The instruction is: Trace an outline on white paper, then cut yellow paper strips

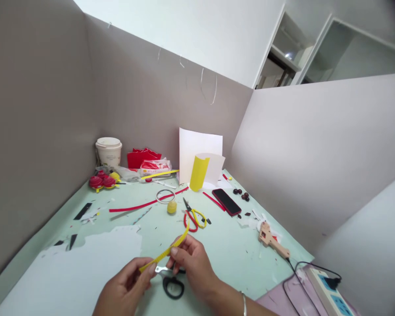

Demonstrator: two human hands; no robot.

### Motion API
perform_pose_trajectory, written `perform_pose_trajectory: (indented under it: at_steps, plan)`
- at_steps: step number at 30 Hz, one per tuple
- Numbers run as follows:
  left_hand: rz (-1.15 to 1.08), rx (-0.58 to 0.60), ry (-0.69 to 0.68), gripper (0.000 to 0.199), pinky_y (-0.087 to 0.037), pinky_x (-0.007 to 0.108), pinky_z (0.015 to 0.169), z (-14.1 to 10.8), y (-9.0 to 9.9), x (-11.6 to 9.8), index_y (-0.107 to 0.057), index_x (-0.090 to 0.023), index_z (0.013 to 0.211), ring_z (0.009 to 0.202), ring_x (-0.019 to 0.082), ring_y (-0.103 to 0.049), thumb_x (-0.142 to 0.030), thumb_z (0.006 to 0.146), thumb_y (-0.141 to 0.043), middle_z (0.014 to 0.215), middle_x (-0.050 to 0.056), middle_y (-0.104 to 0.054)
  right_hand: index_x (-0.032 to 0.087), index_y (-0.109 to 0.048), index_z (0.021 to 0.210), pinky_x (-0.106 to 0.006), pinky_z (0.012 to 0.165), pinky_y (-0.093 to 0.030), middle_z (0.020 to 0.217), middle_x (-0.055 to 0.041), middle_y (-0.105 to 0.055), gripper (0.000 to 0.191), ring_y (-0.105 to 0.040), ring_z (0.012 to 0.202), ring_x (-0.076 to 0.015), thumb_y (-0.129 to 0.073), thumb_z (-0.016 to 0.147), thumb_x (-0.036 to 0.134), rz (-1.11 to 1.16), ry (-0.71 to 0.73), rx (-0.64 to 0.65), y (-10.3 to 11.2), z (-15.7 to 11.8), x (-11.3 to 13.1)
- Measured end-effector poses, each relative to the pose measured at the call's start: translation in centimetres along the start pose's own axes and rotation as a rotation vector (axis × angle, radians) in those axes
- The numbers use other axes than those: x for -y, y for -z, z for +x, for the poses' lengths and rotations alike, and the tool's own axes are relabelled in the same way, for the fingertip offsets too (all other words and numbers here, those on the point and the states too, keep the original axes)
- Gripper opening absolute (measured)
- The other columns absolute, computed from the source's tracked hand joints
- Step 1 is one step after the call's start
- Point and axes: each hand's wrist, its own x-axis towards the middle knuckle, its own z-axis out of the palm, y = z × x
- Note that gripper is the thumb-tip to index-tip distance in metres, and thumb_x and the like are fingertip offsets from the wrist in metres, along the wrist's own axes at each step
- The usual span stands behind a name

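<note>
A narrow yellow paper strip (163, 254) with ridges or fine cuts along it runs slantwise between my two hands. My left hand (130, 281) pinches its lower end between thumb and fingers. Further up, my right hand (195, 262) grips it, with the free tip sticking out past the fingers. Just below the strip is a pair of black-handled scissors (173, 287), partly hidden by my right hand; whether the fingers touch it I cannot tell. Beyond my hands lie red-and-yellow-handled scissors (195, 218) and a small yellow roll (171, 207).
A glue gun (272, 241) and a power strip (329, 292) with cables are at right. Further back are a phone (226, 202), a curled yellow sheet (199, 173), a silver ring (165, 196), a red strip (134, 207), red lantern-like pieces (102, 181) and a lidded cup (109, 152).
</note>
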Motion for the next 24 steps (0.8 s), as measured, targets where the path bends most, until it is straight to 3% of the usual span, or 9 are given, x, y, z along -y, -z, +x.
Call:
perform_pose_trajectory:
  at_steps: [4, 7, 13, 24]
  plan:
    - [0.019, -0.037, 0.005, 0.031, -0.047, 0.020, 0.056, -0.1, 0.0, -0.5, -0.070, -0.021, 0.077, 0.057, 0.014, -0.058, -0.052, 0.075, -0.066, 0.058, -0.003, -0.063, 0.020, -0.060, 0.079, -0.024, 0.051, -0.042, 0.062, 0.0007, -0.060, 0.034, -0.055, 0.054, -0.0138, -0.077, 0.070, 0.048, -0.009, 0.047, -0.072, 0.5, -0.9, -1.8]
    - [0.016, -0.020, 0.040, 0.032, -0.046, 0.021, 0.057, -0.2, -0.1, -0.6, -0.071, -0.019, 0.078, 0.059, 0.015, -0.058, -0.051, 0.075, -0.066, 0.061, -0.001, -0.065, 0.020, -0.060, 0.079, -0.025, 0.053, -0.042, 0.062, 0.0005, -0.060, 0.033, -0.054, 0.055, -0.0138, -0.075, 0.073, 0.049, -0.047, 0.063, -0.116, 0.7, -1.3, -2.4]
    - [-0.158, 0.000, 0.148, 0.039, -0.048, 0.028, 0.064, 0.1, -0.1, 0.1, -0.069, -0.015, 0.097, 0.064, 0.016, -0.059, -0.048, 0.078, -0.062, 0.079, 0.007, -0.074, 0.018, -0.060, 0.080, -0.023, 0.053, -0.040, 0.062, 0.0018, -0.058, 0.031, -0.050, 0.055, -0.0113, -0.071, 0.078, 0.047, -0.047, 0.066, -0.202, 1.3, -1.4, -2.5]
    - [-0.275, 0.034, 0.212, 0.029, -0.040, 0.027, 0.059, -0.1, -0.3, -0.1, -0.067, -0.014, 0.093, 0.061, 0.014, -0.053, -0.038, 0.077, -0.060, 0.073, 0.004, -0.067, 0.019, -0.058, 0.081, -0.019, 0.050, -0.036, 0.063, 0.0045, -0.053, 0.022, -0.045, 0.055, -0.0084, -0.068, 0.082, 0.038, 0.153, 0.094, -0.258, 1.6, -1.6, -2.4]
